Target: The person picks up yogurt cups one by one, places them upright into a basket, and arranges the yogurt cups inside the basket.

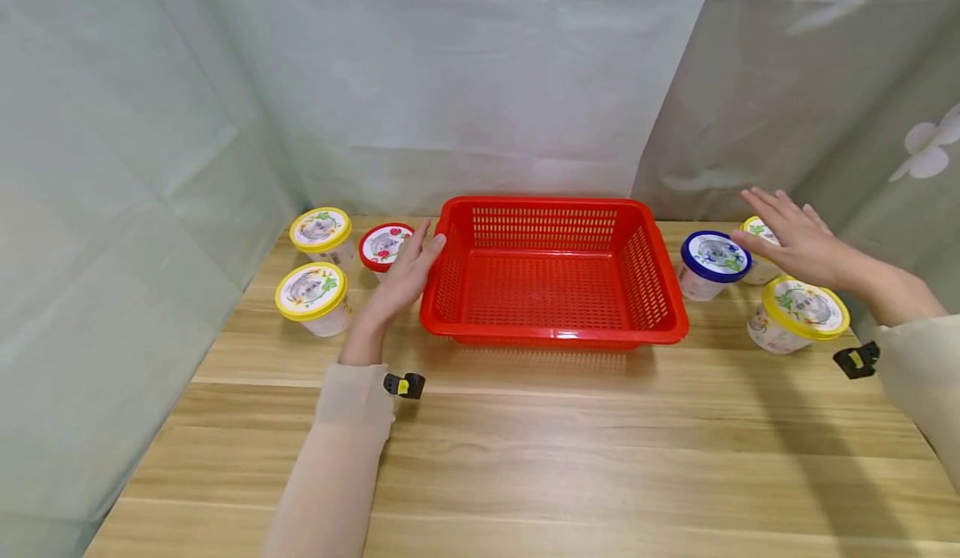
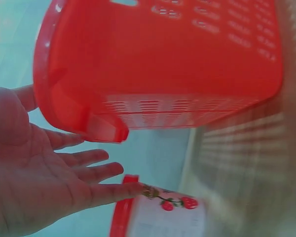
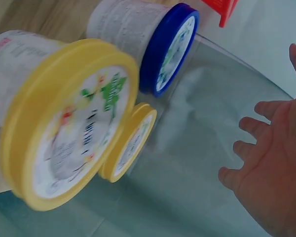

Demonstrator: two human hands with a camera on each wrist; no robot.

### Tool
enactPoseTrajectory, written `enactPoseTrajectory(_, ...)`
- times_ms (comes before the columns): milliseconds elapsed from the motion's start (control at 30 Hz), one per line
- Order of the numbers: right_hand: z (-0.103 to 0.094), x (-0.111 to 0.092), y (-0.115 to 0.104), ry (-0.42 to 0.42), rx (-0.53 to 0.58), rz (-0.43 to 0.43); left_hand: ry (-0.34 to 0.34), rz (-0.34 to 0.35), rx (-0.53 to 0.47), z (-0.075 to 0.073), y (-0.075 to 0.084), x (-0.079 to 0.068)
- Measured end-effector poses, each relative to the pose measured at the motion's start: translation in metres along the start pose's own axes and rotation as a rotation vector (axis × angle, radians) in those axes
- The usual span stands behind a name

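Observation:
A red plastic basket [image 1: 555, 335] with slotted walls stands on the wooden table, its inside bare. My left hand [image 1: 405, 279], fingers extended, is beside the basket's left rim and partly covers a red-lidded tub [image 1: 384, 246]. In the left wrist view that hand [image 2: 54, 173] has its fingers spread beside the basket wall [image 2: 187, 64], near the red-lidded tub [image 2: 165, 215]. My right hand [image 1: 802, 241] hovers with straight fingers over the right-hand tubs: a blue-lidded tub [image 1: 715, 262], a yellow-lidded tub [image 1: 798, 316] in front, and another yellow-lidded tub [image 1: 759, 268] partly hidden behind the hand.
Two more yellow-lidded tubs stand at the table's left side, one at the back [image 1: 321, 233] and one nearer [image 1: 313, 296]. Pale curtains [image 1: 480, 83] hang behind and on both sides. The wooden tabletop [image 1: 555, 450] stretches in front of the basket.

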State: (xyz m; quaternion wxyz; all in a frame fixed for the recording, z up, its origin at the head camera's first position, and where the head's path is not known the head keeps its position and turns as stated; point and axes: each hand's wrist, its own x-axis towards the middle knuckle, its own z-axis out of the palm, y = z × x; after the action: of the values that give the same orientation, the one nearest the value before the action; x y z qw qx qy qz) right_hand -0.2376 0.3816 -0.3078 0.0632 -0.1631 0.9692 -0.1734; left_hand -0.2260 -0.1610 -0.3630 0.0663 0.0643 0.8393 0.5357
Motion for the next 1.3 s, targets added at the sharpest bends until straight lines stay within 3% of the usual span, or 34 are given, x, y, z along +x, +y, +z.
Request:
enactPoseTrajectory(233,0.006,-0.016,0.013,0.005,0.017,-0.003,-0.028,-0.04,-0.145,0.005,-0.011,-0.004)
enactPoseTrajectory(533,0.01,-0.028,0.023,0.022,0.049,0.01,-0.039,-0.084,-0.184,0.009,-0.02,-0.003)
enactPoseTrajectory(967,0.015,-0.044,0.033,0.026,0.084,0.036,-0.037,-0.085,-0.358,0.013,-0.036,-0.002)
enactPoseTrajectory(1300,0.023,-0.054,0.042,0.029,0.101,0.046,-0.043,-0.091,-0.377,0.013,-0.046,-0.004)
